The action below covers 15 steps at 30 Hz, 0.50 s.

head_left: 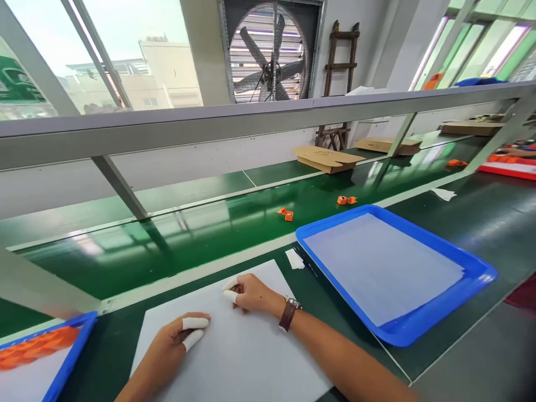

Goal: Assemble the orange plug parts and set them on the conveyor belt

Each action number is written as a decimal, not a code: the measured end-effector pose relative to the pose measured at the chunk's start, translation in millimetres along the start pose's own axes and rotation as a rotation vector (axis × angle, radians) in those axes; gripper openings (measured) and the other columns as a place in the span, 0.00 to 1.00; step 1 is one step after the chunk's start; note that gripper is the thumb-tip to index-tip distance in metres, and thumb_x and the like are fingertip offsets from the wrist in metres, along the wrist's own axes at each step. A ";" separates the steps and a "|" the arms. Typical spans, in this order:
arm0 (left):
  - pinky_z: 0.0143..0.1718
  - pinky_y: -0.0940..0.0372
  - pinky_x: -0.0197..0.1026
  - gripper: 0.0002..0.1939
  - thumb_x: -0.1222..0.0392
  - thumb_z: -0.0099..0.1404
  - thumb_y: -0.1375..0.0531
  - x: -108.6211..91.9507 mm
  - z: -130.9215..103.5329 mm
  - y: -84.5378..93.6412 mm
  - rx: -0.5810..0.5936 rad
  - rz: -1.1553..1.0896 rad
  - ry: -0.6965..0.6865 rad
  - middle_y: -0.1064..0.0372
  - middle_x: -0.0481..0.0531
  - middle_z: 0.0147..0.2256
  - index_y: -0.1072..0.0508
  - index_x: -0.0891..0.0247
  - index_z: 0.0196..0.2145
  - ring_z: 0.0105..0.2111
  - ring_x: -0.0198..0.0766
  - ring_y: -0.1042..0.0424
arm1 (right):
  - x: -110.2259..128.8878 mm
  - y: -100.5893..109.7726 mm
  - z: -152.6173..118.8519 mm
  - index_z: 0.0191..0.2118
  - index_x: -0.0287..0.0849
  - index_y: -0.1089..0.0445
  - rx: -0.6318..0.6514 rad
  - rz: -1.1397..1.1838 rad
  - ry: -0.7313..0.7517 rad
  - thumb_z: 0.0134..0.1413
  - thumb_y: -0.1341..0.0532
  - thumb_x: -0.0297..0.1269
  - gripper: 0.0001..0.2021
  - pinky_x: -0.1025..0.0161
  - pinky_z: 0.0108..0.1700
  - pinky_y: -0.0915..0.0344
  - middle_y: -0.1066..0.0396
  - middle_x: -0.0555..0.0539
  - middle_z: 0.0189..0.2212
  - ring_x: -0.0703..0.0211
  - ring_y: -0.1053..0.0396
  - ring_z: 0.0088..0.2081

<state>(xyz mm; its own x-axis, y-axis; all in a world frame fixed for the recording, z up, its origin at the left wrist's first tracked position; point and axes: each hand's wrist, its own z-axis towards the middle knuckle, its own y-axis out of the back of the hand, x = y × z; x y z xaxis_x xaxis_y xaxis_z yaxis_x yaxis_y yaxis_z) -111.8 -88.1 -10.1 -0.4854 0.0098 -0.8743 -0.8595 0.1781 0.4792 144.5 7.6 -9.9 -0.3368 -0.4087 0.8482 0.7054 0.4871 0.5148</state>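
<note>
A large white sheet point(234, 357) lies on the dark green bench, under both hands. My left hand point(176, 343) rests low over its left part, thumb and forefinger apart in white finger covers, with nothing visible between them. Close to the sheet's far edge is my right hand point(255, 293), its fingers curled and the covered thumb and forefinger tips almost together. Whatever those tips hold, if anything, is hidden or too small to make out. A brown-strapped watch point(288, 314) is on the right wrist.
A blue tray point(402, 332) with a white liner stands at right, and another blue tray point(77, 349) with orange pieces point(37, 349) at left. Small orange plug-like parts point(288, 215) lie on the green belt point(201, 243). A metal rail point(188, 128) crosses overhead.
</note>
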 end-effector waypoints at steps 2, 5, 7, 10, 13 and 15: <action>0.54 0.28 0.47 0.11 0.49 0.61 0.34 -2.2 12.7 5.9 -0.011 0.012 0.026 0.23 0.51 0.50 0.18 0.55 0.38 0.50 0.51 0.24 | 1.8 -2.8 -2.7 0.34 0.41 0.26 -0.070 -0.033 0.022 0.56 0.45 0.27 0.09 0.69 0.27 0.40 0.27 0.52 0.26 0.65 0.33 0.25; 0.47 0.25 0.49 0.17 0.47 0.60 0.34 -15.6 47.7 12.7 -0.096 0.058 0.066 0.21 0.54 0.47 0.19 0.57 0.42 0.41 0.50 0.20 | 4.6 -8.3 -5.7 0.34 0.41 0.27 -0.159 -0.102 0.080 0.54 0.44 0.25 0.08 0.67 0.33 0.41 0.28 0.50 0.31 0.62 0.34 0.31; 0.47 0.26 0.50 0.19 0.47 0.60 0.35 -32.4 80.2 9.9 -0.137 0.085 0.051 0.21 0.56 0.47 0.20 0.59 0.45 0.41 0.50 0.21 | 4.4 -10.9 -6.0 0.32 0.41 0.28 -0.178 -0.146 0.121 0.53 0.42 0.26 0.07 0.66 0.34 0.42 0.30 0.50 0.31 0.62 0.36 0.32; 0.55 0.31 0.52 0.21 0.49 0.59 0.34 -65.6 135.2 -12.0 -0.075 0.070 -0.031 0.22 0.58 0.48 0.21 0.62 0.46 0.50 0.53 0.24 | 0.3 -13.1 -5.0 0.30 0.40 0.29 -0.196 -0.200 0.153 0.53 0.41 0.29 0.04 0.65 0.34 0.42 0.31 0.49 0.30 0.61 0.37 0.30; 0.57 0.34 0.53 0.22 0.52 0.56 0.32 -98.4 189.9 -51.6 0.037 0.001 -0.084 0.23 0.61 0.49 0.21 0.64 0.46 0.51 0.54 0.25 | -5.9 -14.8 -4.2 0.28 0.39 0.30 -0.191 -0.242 0.179 0.49 0.39 0.29 0.02 0.64 0.31 0.44 0.30 0.48 0.29 0.61 0.38 0.28; 0.58 0.35 0.51 0.22 0.55 0.54 0.30 -114.9 224.5 -81.4 0.069 -0.014 -0.102 0.23 0.60 0.48 0.22 0.65 0.46 0.51 0.51 0.25 | -9.3 -15.4 -4.0 0.30 0.40 0.29 -0.176 -0.281 0.198 0.49 0.39 0.31 0.02 0.64 0.30 0.43 0.28 0.48 0.31 0.60 0.36 0.28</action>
<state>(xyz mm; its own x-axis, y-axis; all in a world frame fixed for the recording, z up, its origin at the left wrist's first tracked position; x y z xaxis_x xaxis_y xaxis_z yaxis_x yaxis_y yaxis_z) 49.9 117.2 33.8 -0.4515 0.1065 -0.8859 -0.8513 0.2461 0.4635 139.2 0.8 -26.2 -0.4173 -0.6571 0.6277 0.7048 0.2020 0.6800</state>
